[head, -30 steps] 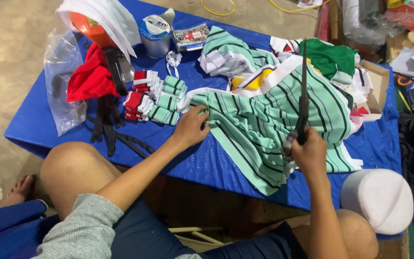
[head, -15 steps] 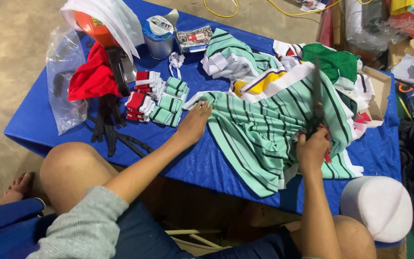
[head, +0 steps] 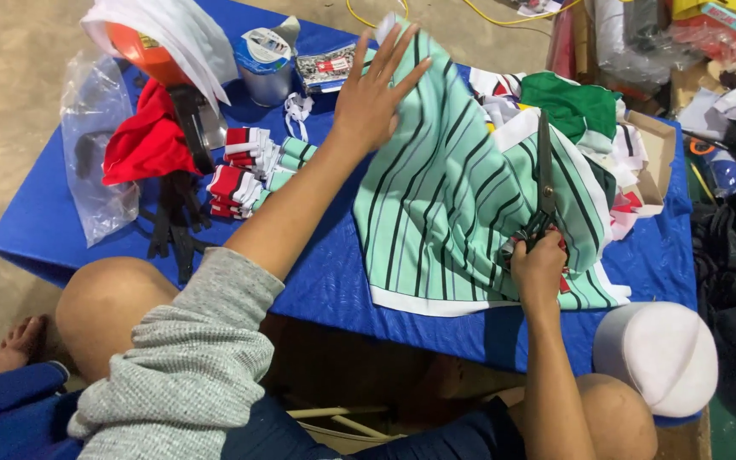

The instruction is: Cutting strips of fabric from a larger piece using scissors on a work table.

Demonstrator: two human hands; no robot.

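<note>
Your left hand [head: 374, 94] reaches far, arm extended, fingers spread flat; your right hand [head: 538, 271] stays near, curled in a fist.

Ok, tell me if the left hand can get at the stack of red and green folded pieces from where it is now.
Probably yes. The left hand rests flat and empty on the striped green fabric, and the stack of folded pieces lies uncovered on the blue table cover just beside its forearm. Nothing stands between them; the right hand holds the scissors.
</note>
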